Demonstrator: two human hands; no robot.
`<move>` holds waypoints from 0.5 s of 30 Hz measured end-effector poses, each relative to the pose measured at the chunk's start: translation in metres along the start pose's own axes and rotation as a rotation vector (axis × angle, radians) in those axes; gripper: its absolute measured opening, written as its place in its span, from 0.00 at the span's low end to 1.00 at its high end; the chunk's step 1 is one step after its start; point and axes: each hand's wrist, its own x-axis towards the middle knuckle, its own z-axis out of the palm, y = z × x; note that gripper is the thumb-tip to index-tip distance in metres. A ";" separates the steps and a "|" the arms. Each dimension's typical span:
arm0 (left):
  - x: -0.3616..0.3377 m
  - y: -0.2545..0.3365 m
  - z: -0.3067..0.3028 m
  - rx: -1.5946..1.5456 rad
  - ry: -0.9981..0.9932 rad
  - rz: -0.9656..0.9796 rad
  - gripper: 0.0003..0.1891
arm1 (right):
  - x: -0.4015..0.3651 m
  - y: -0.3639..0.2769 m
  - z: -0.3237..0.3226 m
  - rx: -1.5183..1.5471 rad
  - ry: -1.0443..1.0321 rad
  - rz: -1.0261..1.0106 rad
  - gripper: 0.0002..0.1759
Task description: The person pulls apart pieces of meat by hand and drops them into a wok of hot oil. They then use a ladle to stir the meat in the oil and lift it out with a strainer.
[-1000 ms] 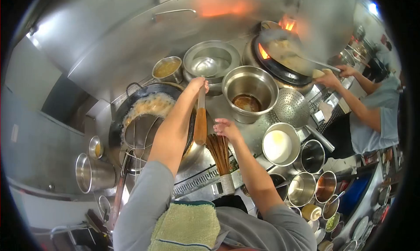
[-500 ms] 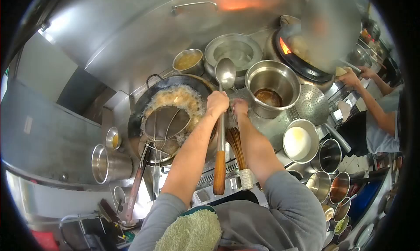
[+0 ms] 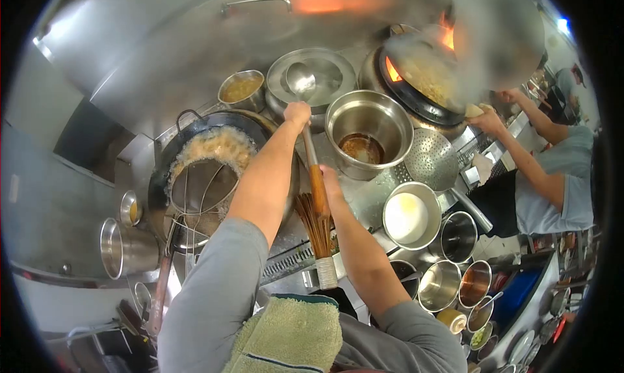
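Note:
My left hand (image 3: 298,115) is closed around the metal shaft of a long ladle, just below its bowl (image 3: 300,78). The bowl is above the round steel basin (image 3: 344,56) at the back. Along the ladle's wooden handle (image 3: 318,192), which points back toward me, lies my right hand (image 3: 331,180); its fingers are mostly hidden behind the handle. Under the handle end is a bamboo wok brush (image 3: 314,233) with a pale wrapped grip. Left of my arms, food foams in oil in a black wok (image 3: 162,171), with wire strainers (image 3: 201,184) resting over its near side.
A deep steel pot (image 3: 400,123) with brown residue stands right of centre. Beside it are a perforated skimmer (image 3: 430,160) and a pot of white liquid (image 3: 408,220). A co-worker (image 3: 552,171) works at a flaming wok (image 3: 429,90) on the right.
The ladle has moved left and away from me, its bowl now over the basin. My right hand has come against its wooden handle. The view has turned slightly right.

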 end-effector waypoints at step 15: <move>-0.133 0.028 -0.061 0.059 -0.165 -0.018 0.11 | 0.092 -0.022 0.042 0.647 0.278 0.353 0.10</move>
